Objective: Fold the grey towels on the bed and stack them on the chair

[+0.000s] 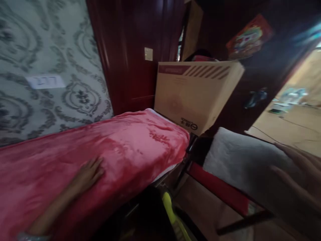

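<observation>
My left hand [87, 175] lies on a pink plush blanket [125, 137] spread over a long bed-like surface. Its fingers rest flat and slightly apart, and it holds nothing. At the right edge, my right hand [298, 170] is blurred by motion, with thumb and fingers spread. It is over or beside a grey-white fluffy cushion [230, 157]; whether it touches the cushion I cannot tell. The cushion lies on a seat with a red edge [220, 189].
A large cardboard box [190, 93] stands tilted behind the blanket's far end. Patterned wallpaper [82, 97] rises at the left. A dark door [225, 80] with a handle [255, 97] opens onto a tiled floor. Something yellow-green [170, 207] is below the bed's edge.
</observation>
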A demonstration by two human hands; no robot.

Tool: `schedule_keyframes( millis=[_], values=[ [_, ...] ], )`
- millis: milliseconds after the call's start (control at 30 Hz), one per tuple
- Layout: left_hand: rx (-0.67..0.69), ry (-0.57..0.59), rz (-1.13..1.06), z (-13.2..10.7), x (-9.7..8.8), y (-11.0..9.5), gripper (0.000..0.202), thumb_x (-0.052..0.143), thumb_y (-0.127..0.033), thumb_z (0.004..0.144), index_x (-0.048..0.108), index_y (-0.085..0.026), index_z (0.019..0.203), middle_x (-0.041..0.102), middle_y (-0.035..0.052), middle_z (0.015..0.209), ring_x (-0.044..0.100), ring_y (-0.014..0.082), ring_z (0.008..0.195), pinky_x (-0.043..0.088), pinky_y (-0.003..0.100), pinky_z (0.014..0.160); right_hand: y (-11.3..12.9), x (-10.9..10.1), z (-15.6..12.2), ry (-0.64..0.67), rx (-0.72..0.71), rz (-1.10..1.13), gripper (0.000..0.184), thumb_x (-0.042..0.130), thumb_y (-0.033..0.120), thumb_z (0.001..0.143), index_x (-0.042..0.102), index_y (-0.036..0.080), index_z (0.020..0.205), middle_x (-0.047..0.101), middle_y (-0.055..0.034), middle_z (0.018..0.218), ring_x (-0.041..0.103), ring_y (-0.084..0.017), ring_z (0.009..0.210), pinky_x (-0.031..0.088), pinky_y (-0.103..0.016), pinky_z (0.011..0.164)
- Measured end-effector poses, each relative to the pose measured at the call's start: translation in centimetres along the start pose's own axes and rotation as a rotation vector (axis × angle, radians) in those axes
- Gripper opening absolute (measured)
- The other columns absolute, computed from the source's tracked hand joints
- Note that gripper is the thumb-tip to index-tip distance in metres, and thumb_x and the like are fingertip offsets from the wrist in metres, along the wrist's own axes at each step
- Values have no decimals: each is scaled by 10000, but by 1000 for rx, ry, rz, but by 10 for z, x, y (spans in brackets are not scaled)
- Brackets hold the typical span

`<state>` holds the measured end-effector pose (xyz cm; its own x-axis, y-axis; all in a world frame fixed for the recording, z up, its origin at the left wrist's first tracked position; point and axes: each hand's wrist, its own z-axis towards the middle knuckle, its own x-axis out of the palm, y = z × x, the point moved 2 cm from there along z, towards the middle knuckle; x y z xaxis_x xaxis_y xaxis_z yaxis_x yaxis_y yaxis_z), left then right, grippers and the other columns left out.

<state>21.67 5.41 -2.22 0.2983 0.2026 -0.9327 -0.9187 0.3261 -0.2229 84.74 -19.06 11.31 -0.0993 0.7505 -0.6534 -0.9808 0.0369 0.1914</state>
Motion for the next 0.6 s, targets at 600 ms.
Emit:
schedule_keyframes(
  millis=[600],
  values=[
    [-486, 71, 316, -209, -50, 103, 577, 420, -454, 991, 516, -237, 1517, 414, 127, 1622, 340, 326, 1527, 303, 582, 1213, 286, 323, -26, 473, -464, 688, 434, 430, 425, 1006, 735, 210, 1230, 724, -140, 1249, 676, -281, 1177, 565, -491, 1026]
  ],
)
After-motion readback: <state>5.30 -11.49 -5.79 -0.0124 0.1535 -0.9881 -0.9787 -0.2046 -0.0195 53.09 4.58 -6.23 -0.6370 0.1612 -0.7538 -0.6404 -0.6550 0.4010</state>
